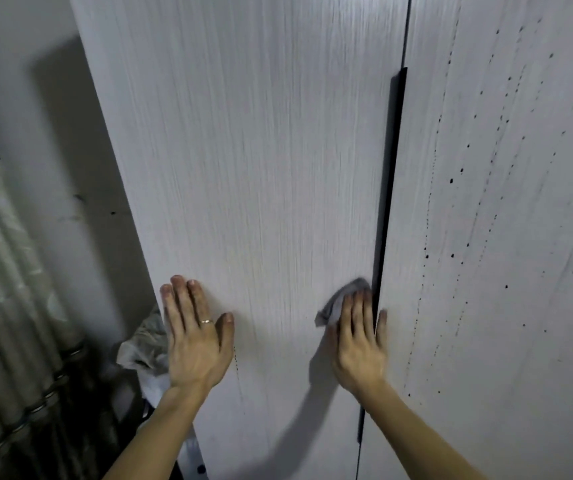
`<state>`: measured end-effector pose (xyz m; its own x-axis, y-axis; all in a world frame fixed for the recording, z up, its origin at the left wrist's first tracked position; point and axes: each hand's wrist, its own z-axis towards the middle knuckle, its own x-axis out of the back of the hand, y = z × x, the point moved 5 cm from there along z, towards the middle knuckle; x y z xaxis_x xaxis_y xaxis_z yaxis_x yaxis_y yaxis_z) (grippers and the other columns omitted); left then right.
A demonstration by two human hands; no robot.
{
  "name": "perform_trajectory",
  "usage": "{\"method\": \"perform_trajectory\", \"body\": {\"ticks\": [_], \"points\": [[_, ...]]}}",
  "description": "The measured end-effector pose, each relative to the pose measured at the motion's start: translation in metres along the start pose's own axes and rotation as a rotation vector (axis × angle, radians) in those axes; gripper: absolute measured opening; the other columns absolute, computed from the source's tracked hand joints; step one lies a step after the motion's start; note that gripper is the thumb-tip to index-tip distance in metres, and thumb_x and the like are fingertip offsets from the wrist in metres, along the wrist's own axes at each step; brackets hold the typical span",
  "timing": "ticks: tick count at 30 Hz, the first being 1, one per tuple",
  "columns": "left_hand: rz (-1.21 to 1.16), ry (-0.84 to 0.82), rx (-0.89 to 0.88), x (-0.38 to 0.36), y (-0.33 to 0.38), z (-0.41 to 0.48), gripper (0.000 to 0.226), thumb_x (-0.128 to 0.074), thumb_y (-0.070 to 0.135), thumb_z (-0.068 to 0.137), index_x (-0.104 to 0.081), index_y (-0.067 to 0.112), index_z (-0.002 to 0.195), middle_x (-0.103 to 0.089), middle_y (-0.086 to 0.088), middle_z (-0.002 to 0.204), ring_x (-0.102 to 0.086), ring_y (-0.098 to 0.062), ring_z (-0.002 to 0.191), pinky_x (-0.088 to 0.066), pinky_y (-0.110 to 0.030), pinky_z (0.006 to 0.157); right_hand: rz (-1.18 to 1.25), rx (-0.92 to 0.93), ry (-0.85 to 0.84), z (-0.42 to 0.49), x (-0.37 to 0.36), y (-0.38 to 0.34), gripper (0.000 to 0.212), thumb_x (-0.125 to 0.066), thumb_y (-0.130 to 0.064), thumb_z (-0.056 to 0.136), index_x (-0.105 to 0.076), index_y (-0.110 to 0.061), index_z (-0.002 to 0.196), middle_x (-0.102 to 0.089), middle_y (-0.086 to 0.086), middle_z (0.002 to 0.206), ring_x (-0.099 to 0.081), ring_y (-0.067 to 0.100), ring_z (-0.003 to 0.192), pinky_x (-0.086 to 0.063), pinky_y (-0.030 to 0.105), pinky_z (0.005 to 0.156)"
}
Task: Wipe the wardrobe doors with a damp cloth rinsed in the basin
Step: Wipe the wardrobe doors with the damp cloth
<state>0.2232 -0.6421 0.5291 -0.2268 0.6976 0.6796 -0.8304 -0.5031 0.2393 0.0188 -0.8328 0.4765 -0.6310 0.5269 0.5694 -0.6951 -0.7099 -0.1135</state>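
Mid-wipe on left door (261, 150): pressing grey cloth (338, 304) flat under straight-fingered right hand (359, 337) at 5 o'clock beside dark handle strip (392, 202), bracing with spread, empty left hand (196, 337) at 7 o'clock; next, likely crossing to speckled right door (503, 202).

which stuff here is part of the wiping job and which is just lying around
In the job: grey cloth, pressed under the right hand; left door, with the left hand flat on it; right door, dotted with dark specks.
Lying about: pale rolls leaning at the left; crumpled bundle beside the wardrobe.
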Motion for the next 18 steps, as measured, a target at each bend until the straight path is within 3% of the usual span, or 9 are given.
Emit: {"method": "perform_trajectory", "body": {"ticks": [2,6,9,11,14,18], "points": [[0.014,-0.012,-0.009,0.001,-0.002,0.000,0.081,-0.029,0.045,0.099,-0.001,-0.007,0.154,0.012,-0.024,0.163,0.012,-0.042,0.151,-0.013,-0.062,0.120,-0.039,0.069,-0.007,0.000,-0.001,0.005,0.087,-0.053,-0.024,0.092,0.001,-0.004,0.158,0.010,0.015,0.166,-0.003,0.031,0.154,-0.012,0.059,0.120],[0.015,-0.048,0.021,0.001,-0.002,0.000,0.081,-0.024,0.048,0.100,0.009,-0.002,0.154,0.019,-0.019,0.163,0.018,-0.037,0.150,-0.008,-0.059,0.122,-0.058,0.057,0.160,0.101,0.057,-0.007,0.064,-0.026,-0.031,0.104,-0.003,-0.005,0.159,0.000,0.015,0.166,0.000,0.026,0.154,0.007,0.054,0.122],[-0.011,-0.068,0.069,0.001,0.002,0.001,0.081,-0.021,0.051,0.100,0.020,0.004,0.152,0.031,-0.011,0.160,0.026,-0.032,0.149,-0.005,-0.055,0.122,0.000,-0.046,0.318,0.164,0.090,-0.014,0.059,-0.030,-0.032,0.107,-0.017,-0.005,0.158,-0.012,0.012,0.165,-0.011,0.022,0.154,0.004,0.052,0.121],[-0.018,-0.064,0.073,0.000,0.002,0.001,0.081,-0.023,0.051,0.100,0.023,0.006,0.151,0.032,-0.010,0.160,0.026,-0.031,0.149,-0.010,-0.056,0.122,0.036,-0.058,0.341,0.152,0.076,-0.011,0.058,-0.033,-0.031,0.108,-0.020,-0.005,0.158,-0.014,0.011,0.165,-0.012,0.021,0.154,-0.001,0.053,0.122],[-0.034,-0.074,0.085,0.000,0.000,0.001,0.082,-0.026,0.050,0.100,0.019,0.005,0.152,0.034,-0.006,0.160,0.028,-0.027,0.149,-0.006,-0.050,0.123,0.061,0.027,0.253,0.074,0.027,-0.001,0.061,-0.040,-0.026,0.104,-0.020,-0.002,0.157,-0.008,0.013,0.166,-0.008,0.024,0.154,-0.005,0.056,0.123],[-0.020,-0.091,0.058,0.001,-0.006,0.002,0.081,-0.029,0.048,0.101,0.009,0.001,0.155,0.034,-0.002,0.159,0.028,-0.025,0.149,-0.003,-0.047,0.123,-0.034,0.304,0.018,-0.009,-0.011,0.009,0.092,-0.053,-0.015,0.083,-0.001,-0.012,0.159,0.002,0.011,0.167,-0.002,0.029,0.153,0.005,0.051,0.124]]}}
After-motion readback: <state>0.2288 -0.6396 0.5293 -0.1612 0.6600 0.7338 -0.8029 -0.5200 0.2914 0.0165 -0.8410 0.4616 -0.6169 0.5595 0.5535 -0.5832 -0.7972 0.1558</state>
